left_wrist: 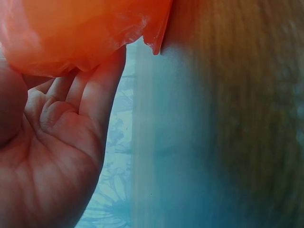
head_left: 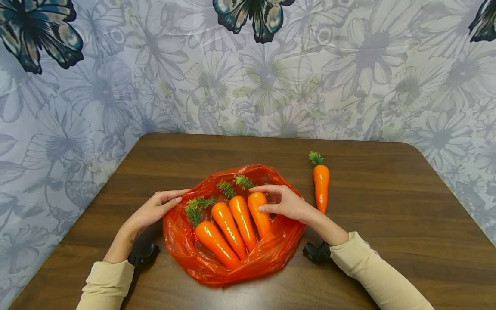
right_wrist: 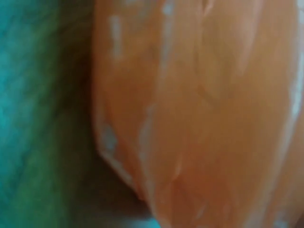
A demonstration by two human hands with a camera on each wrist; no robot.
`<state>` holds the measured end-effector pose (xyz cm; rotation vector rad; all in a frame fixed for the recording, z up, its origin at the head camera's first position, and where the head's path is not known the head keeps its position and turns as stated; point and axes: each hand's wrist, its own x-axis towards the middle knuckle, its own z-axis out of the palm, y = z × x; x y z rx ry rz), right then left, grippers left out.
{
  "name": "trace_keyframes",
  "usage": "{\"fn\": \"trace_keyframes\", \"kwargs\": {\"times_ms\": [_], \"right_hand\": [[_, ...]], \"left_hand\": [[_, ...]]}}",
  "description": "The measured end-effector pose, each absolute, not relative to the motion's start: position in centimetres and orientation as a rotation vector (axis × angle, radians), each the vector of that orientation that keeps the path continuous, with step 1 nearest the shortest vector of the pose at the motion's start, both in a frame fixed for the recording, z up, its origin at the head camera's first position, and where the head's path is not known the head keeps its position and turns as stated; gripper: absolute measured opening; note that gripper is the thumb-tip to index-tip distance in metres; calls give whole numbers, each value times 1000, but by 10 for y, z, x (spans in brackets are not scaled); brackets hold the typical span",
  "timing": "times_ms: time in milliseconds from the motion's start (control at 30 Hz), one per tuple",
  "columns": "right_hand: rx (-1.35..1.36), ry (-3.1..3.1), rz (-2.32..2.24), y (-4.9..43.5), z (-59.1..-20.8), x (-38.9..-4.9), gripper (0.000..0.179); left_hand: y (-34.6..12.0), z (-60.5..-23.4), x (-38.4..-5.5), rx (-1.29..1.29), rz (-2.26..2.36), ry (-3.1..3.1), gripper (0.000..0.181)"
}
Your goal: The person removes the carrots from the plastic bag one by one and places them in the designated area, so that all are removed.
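Observation:
A red plastic bag [head_left: 232, 277] lies spread open on the table, with several orange carrots [head_left: 217, 245] with green tops side by side in it. My right hand [head_left: 284, 201] reaches over the bag's right side and grips the rightmost carrot [head_left: 258, 211] in it near its top, thumb on one side and fingers beyond. At the left rim, my left hand [head_left: 156, 209] pinches the plastic between thumb and fingers. The left wrist view shows the bag [left_wrist: 85, 33] covering the fingertips of that hand [left_wrist: 57, 142]. Blurred bag plastic [right_wrist: 199, 114] fills most of the right wrist view, hiding the right hand there.
One more carrot [head_left: 321, 185] lies on the brown wooden table [head_left: 387, 206], to the right behind the bag. Behind the table's far edge hangs a flower-patterned backdrop [head_left: 271, 86] with butterflies. A black wrist device [head_left: 318, 252] sits under the right wrist.

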<state>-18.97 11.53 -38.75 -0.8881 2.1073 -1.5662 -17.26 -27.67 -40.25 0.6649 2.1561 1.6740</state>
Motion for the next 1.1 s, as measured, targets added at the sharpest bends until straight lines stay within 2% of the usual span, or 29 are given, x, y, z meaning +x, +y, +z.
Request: {"fn": "trace_keyframes", "kwargs": {"times_ms": [1100], "right_hand": [[-791, 1989, -2042, 160, -333, -193, 48]], "left_hand": [[-277, -406, -176, 651, 1657, 2150, 41]]}}
